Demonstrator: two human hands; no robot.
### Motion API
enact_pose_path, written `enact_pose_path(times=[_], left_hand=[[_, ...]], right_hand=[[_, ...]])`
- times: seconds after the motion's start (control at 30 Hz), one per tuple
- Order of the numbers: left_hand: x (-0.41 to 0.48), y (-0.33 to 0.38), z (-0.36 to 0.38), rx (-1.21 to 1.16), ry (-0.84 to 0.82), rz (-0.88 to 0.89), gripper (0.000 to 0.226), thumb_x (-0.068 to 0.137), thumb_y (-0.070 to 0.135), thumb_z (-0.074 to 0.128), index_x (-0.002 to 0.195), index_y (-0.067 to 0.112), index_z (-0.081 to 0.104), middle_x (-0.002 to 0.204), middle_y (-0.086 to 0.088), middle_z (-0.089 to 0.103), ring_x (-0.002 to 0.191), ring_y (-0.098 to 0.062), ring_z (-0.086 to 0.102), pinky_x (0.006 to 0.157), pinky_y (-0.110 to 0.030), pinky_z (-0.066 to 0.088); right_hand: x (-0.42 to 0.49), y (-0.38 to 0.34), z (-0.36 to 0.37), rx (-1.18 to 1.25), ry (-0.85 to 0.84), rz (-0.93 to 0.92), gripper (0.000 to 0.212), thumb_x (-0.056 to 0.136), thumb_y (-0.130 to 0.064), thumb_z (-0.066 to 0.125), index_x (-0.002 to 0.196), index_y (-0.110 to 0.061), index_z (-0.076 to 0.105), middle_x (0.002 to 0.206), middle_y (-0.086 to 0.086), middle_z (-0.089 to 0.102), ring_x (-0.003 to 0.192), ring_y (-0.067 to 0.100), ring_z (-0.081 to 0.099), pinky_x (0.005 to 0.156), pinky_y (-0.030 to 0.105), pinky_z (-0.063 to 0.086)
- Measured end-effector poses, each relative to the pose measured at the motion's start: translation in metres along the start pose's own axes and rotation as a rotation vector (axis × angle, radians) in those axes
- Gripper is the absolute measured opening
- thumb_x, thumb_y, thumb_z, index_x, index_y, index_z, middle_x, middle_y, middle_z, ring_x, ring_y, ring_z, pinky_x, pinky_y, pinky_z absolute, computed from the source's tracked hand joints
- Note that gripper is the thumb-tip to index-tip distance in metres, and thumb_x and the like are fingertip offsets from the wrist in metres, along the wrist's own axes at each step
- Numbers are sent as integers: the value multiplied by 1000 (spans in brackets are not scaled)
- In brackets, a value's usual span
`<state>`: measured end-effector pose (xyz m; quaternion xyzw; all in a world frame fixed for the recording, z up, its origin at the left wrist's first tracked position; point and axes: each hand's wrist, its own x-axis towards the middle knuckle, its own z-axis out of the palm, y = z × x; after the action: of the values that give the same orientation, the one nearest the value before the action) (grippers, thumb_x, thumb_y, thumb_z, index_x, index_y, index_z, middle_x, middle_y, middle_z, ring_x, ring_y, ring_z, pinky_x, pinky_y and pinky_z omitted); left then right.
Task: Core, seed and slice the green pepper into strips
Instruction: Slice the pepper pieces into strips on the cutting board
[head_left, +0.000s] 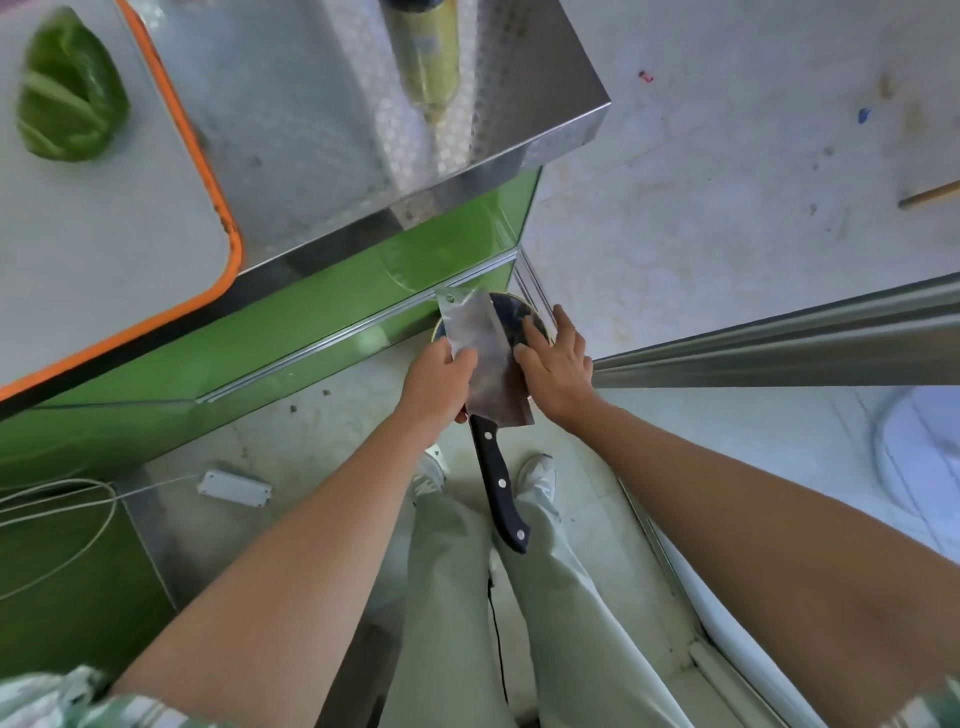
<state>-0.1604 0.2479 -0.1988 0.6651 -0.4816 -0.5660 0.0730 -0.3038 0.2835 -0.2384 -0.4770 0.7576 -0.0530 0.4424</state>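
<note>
Two things matter here, the cleaver (485, 358) and the pepper (70, 88), and they are well apart. The cleaver is held low over the floor, its black handle pointing back toward the person with nothing gripping it. The left hand (441, 382) grips the blade by its left edge, thumb curled over the flat. The right hand (558, 371) is open, its straight fingers pressed on the blade's right side as if wiping it. Just past the cleaver's tip a dark round bin (517, 314) shows, mostly hidden by the blade. The pepper lies far up and left of the cleaver, on a white, orange-rimmed board (104, 249) on the steel tabletop (322, 135). It is blurred but looks opened, with pale ribs showing. Its long axis runs roughly away from the person, much like the cleaver's. Coring and seeding seem largely done; no strips are visible yet. The left hand is nearer the pepper, so it would likely steady it. The right would first have to take the handle and carry the blade up and left.
</note>
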Motion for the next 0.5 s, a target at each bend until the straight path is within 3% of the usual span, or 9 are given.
enact_pose_path(times=[0.13,0.23,0.37,0.5], left_hand=[[0,-4,-6,-15,16,19,26,94,10,43,70,12,34,60,-3,33,48,-18,35,33,-19,32],[-1,-7,-9,-32,7,16,25,93,10,43,71,12,34,58,-2,34,48,-18,34,35,-20,32],[-1,-8,-12,-38,2,24,26,94,12,44,70,13,35,57,-2,34,47,-18,34,38,-23,31],[-1,-10,-14,-67,6,25,24,94,12,43,72,12,36,56,-1,33,46,-18,32,41,-25,30]], right_hand=[[-2,-7,2,49,-24,-180,56,91,-44,23,146,-49,28,160,-3,4,144,21,8,116,47,6],[4,-12,2,55,42,-59,56,93,-45,24,149,-42,28,161,0,4,145,24,8,116,48,7],[9,-22,0,52,19,-125,52,96,-45,25,147,-44,30,160,-4,6,144,20,9,115,46,8],[13,-25,-1,42,59,-58,50,99,-42,27,149,-37,30,161,1,6,146,24,8,116,47,8]])
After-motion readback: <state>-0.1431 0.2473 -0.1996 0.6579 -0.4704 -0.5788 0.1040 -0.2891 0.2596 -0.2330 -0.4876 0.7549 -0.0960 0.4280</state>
